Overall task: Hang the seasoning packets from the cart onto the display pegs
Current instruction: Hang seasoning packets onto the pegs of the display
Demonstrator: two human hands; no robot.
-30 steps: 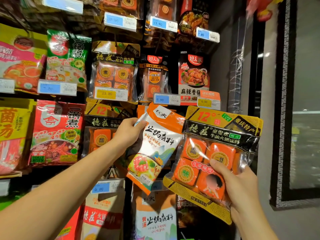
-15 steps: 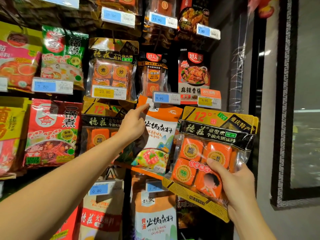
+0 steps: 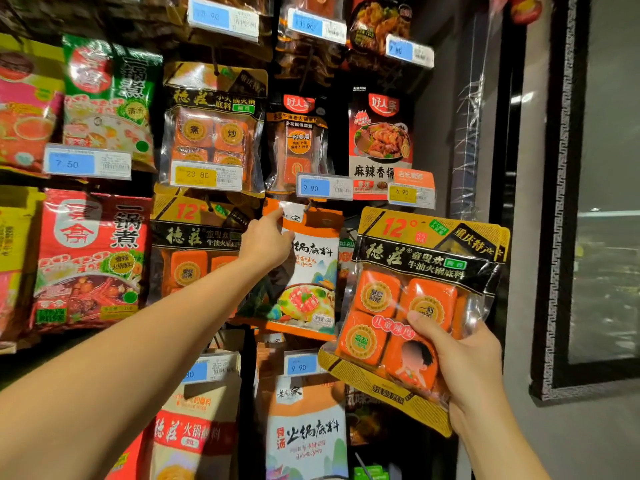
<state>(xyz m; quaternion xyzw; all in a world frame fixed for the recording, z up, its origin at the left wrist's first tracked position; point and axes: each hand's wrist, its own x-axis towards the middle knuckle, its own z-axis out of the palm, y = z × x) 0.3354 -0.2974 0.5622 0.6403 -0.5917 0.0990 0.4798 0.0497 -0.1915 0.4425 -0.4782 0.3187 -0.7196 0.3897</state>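
Observation:
My left hand (image 3: 265,242) holds the upper left edge of an orange-and-white seasoning packet (image 3: 313,271). Its index finger stretches up to the packet's top, just under the 9.90 price tag (image 3: 323,186). The packet lies flat and upright against the display; the peg itself is hidden behind the tag. My right hand (image 3: 460,362) grips the lower right of a black-and-yellow packet of orange cubes (image 3: 408,292), tilted slightly, in front of the display's right side.
Rows of hanging packets fill the display: a matching black-and-yellow packet (image 3: 197,244) left of my left hand, a red packet (image 3: 90,258) further left, an orange-and-white one (image 3: 304,431) below. A dark framed wall panel (image 3: 561,202) stands to the right.
My left hand has lifted the orange-and-white packet from a tilt to upright under the 9.90 tag, its index finger now stretched to the top. The right hand has stayed about where it was.

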